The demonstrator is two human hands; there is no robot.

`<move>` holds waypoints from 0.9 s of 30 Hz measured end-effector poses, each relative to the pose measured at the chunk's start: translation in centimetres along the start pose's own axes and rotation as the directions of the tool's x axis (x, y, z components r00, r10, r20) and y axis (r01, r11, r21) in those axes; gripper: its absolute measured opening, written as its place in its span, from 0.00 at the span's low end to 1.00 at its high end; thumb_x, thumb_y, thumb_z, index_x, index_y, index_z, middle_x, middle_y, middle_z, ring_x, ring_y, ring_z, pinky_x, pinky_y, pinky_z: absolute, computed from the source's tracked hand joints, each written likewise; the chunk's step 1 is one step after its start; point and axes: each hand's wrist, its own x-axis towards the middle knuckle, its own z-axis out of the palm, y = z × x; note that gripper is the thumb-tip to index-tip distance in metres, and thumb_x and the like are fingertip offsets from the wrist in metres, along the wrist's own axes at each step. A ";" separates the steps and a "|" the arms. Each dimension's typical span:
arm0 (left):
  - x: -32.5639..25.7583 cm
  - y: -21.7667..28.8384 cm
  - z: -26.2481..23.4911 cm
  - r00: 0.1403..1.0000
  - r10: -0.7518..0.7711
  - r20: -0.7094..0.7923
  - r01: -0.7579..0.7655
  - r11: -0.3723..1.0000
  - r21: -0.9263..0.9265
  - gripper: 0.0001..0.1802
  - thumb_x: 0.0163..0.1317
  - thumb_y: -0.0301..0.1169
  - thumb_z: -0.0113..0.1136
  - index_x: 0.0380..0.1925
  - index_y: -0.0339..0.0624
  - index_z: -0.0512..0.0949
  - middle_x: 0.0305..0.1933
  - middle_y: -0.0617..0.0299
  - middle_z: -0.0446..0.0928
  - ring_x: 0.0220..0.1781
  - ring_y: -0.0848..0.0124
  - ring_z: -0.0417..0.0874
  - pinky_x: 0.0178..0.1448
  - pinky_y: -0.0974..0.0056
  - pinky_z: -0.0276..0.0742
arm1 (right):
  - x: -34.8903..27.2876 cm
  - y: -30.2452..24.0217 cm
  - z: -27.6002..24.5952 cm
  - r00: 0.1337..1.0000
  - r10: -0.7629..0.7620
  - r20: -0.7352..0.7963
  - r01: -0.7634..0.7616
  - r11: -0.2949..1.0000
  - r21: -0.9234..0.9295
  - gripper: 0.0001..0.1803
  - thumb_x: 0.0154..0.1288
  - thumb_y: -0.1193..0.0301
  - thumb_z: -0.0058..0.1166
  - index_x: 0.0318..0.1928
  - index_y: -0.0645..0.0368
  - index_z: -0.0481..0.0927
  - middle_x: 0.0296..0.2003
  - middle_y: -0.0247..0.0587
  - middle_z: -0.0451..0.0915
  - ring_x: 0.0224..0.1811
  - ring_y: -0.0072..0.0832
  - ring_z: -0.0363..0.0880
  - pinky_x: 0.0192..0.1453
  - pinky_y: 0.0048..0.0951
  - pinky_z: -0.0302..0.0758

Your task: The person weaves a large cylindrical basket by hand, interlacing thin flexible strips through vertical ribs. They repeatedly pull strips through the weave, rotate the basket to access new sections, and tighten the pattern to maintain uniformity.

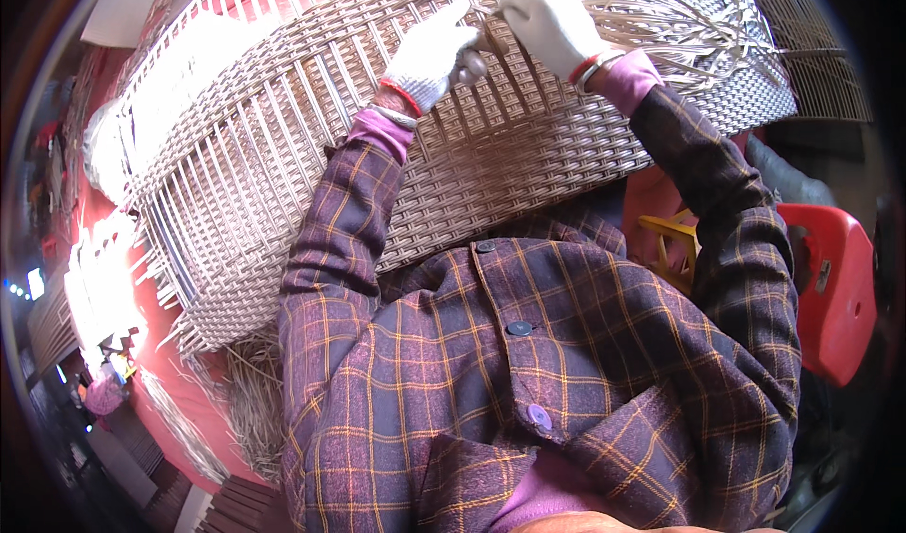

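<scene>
A large panel of woven brownish-grey wicker lies across in front of me, partly tight weave and partly bare parallel ribs. My left hand, in a white knitted glove with a red cuff edge, is over the weave with its fingers bent and the index finger reaching toward a thin strand. My right hand, gloved alike, pinches that wicker strand just to the right. The fingertips of both hands nearly meet there. A bundle of loose wicker strands spreads over the panel beside my right hand.
A red plastic chair stands at the right, with a yellow plastic frame near my right elbow. Loose strands hang below the panel's left end, above a red floor covering. Strong sunlight washes out the upper left. Another person is far left.
</scene>
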 end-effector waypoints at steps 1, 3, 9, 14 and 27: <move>-0.2 0.0 0.2 0.998 0.020 -0.052 -0.016 0.997 0.077 0.28 0.81 0.33 0.59 0.76 0.34 0.69 0.44 0.51 0.88 0.28 0.77 0.84 0.29 0.73 0.81 | -0.3 -0.1 0.2 0.997 -0.069 0.045 0.073 0.994 -0.079 0.08 0.78 0.68 0.54 0.48 0.55 0.84 0.33 0.45 0.87 0.34 0.42 0.89 0.42 0.41 0.83; -0.3 0.1 0.3 0.999 0.020 -0.048 -0.013 0.992 0.123 0.32 0.80 0.29 0.57 0.80 0.36 0.62 0.49 0.46 0.86 0.28 0.72 0.86 0.27 0.71 0.82 | -0.7 -0.2 0.7 0.985 -0.107 0.132 0.129 0.977 -0.169 0.07 0.76 0.69 0.54 0.45 0.56 0.83 0.31 0.46 0.86 0.34 0.45 0.89 0.42 0.44 0.84; -0.1 1.1 0.3 0.999 -0.046 -0.018 0.048 0.991 0.127 0.26 0.80 0.27 0.55 0.74 0.31 0.69 0.42 0.45 0.88 0.29 0.70 0.88 0.25 0.70 0.82 | 0.3 0.0 1.0 0.951 -0.254 0.177 0.295 0.917 -0.269 0.09 0.76 0.67 0.54 0.43 0.57 0.85 0.29 0.46 0.85 0.35 0.45 0.88 0.42 0.44 0.83; 0.8 2.8 1.5 0.975 -0.220 0.016 0.182 0.843 0.505 0.16 0.80 0.30 0.55 0.56 0.28 0.82 0.44 0.46 0.91 0.29 0.72 0.90 0.27 0.72 0.83 | 0.6 0.1 -0.3 0.958 -0.073 0.279 0.035 0.990 0.138 0.14 0.80 0.64 0.50 0.44 0.56 0.87 0.31 0.42 0.86 0.34 0.40 0.87 0.45 0.40 0.82; -4.8 6.7 -1.1 0.970 -0.160 0.182 0.102 0.950 0.294 0.21 0.80 0.43 0.61 0.58 0.36 0.84 0.36 0.55 0.90 0.29 0.74 0.92 0.24 0.77 0.81 | 0.8 -4.1 -3.7 0.869 -0.150 0.471 -0.097 0.882 0.461 0.17 0.85 0.60 0.53 0.56 0.60 0.88 0.33 0.34 0.85 0.33 0.20 0.80 0.43 0.27 0.80</move>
